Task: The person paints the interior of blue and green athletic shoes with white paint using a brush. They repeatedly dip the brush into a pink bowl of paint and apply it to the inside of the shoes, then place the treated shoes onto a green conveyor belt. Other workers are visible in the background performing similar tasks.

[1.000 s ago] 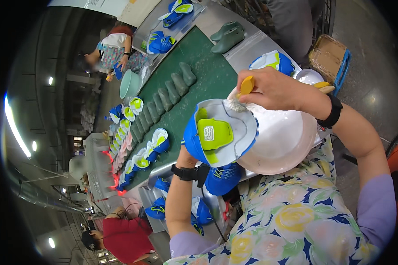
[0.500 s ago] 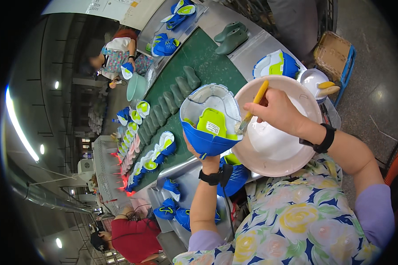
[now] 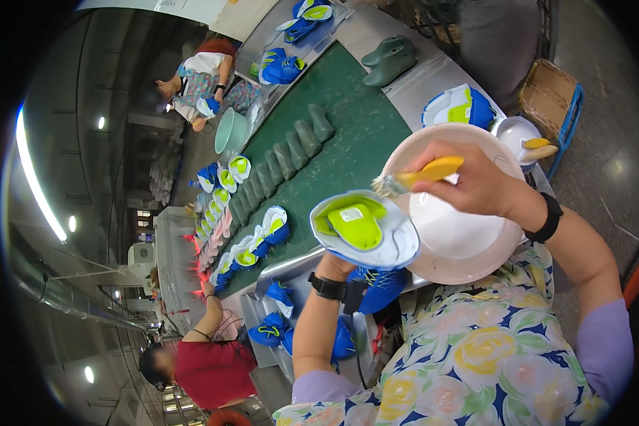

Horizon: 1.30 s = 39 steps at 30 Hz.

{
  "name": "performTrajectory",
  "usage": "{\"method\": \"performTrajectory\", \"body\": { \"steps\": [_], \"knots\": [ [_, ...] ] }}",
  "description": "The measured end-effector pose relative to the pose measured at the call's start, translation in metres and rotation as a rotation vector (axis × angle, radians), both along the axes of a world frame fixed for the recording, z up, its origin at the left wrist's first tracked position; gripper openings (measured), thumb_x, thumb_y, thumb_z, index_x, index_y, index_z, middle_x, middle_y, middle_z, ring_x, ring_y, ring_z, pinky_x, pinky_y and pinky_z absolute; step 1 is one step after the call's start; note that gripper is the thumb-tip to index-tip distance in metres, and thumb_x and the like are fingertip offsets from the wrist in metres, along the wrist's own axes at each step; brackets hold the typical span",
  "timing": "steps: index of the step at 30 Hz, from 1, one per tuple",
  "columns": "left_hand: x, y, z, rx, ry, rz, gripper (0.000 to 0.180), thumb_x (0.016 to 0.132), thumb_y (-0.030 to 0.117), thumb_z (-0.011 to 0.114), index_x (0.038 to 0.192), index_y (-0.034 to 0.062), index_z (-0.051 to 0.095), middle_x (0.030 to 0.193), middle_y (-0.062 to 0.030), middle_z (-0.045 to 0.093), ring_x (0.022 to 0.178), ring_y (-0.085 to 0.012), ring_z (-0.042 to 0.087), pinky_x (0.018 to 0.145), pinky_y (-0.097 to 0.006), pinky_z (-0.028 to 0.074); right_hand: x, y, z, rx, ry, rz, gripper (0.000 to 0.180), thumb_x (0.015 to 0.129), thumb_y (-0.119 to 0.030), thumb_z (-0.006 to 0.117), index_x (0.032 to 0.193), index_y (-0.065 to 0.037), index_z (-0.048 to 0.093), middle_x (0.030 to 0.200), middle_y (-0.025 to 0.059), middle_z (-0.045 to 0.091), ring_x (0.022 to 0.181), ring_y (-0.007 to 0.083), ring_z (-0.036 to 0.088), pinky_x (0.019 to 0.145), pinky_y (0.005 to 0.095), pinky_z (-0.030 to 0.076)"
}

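My left hand (image 3: 336, 267), partly hidden, is closed under a blue shoe upper (image 3: 401, 241) with white lining and a lime-green inside, holding it with its opening toward me. In my right hand (image 3: 479, 181) is a paintbrush (image 3: 433, 170) with a yellow handle, pinched between thumb and fingers. Its pale bristles hang just above the upper's rim; whether they touch I cannot tell. Right beside the upper, below my right hand, stands a wide pinkish-white basin (image 3: 444, 273) with white stuff in its bottom. Another blue upper (image 3: 380, 287) lies behind my left wrist.
A green conveyor belt (image 3: 362, 106) carries dark shoe lasts (image 3: 284, 160) and several uppers (image 3: 263, 238). A metal tray (image 3: 302, 287) holds more uppers. Near the basin are a small white pot (image 3: 515, 131) and another upper (image 3: 458, 106). Two co-workers (image 3: 216, 369) (image 3: 209, 71) are across the belt.
My left hand has turned the upper over to a flatter tilt. My right hand has swung the brush from steep to nearly level, lifting its bristles from inside the upper toward its upper rim.
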<state>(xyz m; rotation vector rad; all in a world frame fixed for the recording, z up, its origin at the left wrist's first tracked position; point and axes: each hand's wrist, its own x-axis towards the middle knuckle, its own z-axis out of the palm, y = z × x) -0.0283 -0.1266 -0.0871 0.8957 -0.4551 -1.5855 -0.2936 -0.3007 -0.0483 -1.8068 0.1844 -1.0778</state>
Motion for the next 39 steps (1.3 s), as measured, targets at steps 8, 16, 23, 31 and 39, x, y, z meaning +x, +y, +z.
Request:
{"method": "performTrajectory", "body": {
  "steps": [8,16,23,31,39],
  "knots": [
    [-0.059,0.010,-0.009,-0.010,-0.361,-0.058,0.047,0.105,0.038,0.047,0.142,0.0102,0.050,0.138,-0.0148,0.059,0.122,-0.0301,0.061,0.104,-0.051,0.051,0.043,0.013,0.010,-0.467,-0.123,0.122,0.019,0.090,-0.017,0.071,0.101,-0.007,0.059,0.096,0.0103,0.065,0.090,0.0323,0.065,0.079,0.0406,0.053],
    [-0.041,0.011,-0.005,0.139,0.405,0.150,0.052,0.102,0.042,0.052,0.141,0.0083,0.051,0.135,-0.0150,0.061,0.118,-0.0316,0.064,0.102,-0.051,0.053,0.031,-0.006,0.006,-0.176,0.310,0.159,0.023,0.089,-0.017,0.072,0.093,-0.003,0.054,0.079,0.0182,0.064,0.075,0.0389,0.065,0.068,0.0438,0.050],
    [-0.010,0.007,0.010,0.227,-0.205,0.114,0.047,0.102,0.038,0.054,0.135,0.0043,0.055,0.125,-0.0138,0.064,0.109,-0.0283,0.067,0.094,-0.045,0.057,0.007,-0.020,0.027,-0.176,0.545,0.161,0.021,0.089,-0.015,0.070,0.092,0.000,0.056,0.082,0.0197,0.067,0.073,0.0376,0.066,0.065,0.0423,0.049],
    [-0.012,0.012,0.031,-0.056,-0.177,0.184,0.042,0.103,0.034,0.050,0.135,0.0068,0.053,0.121,-0.0128,0.065,0.106,-0.0269,0.069,0.092,-0.045,0.059,0.029,-0.008,0.022,-0.352,0.285,0.150,0.023,0.090,-0.016,0.071,0.094,-0.002,0.052,0.083,0.0172,0.065,0.077,0.0378,0.064,0.065,0.0418,0.048],
    [0.015,0.022,0.012,0.002,-0.217,0.230,0.045,0.099,0.037,0.058,0.134,0.0089,0.055,0.116,-0.0079,0.066,0.104,-0.0263,0.068,0.091,-0.046,0.058,0.069,0.000,0.026,-0.097,0.246,-0.065,0.030,0.086,-0.022,0.075,0.090,0.000,0.055,0.072,0.0196,0.065,0.068,0.0397,0.065,0.060,0.0435,0.050]
  ]
}}
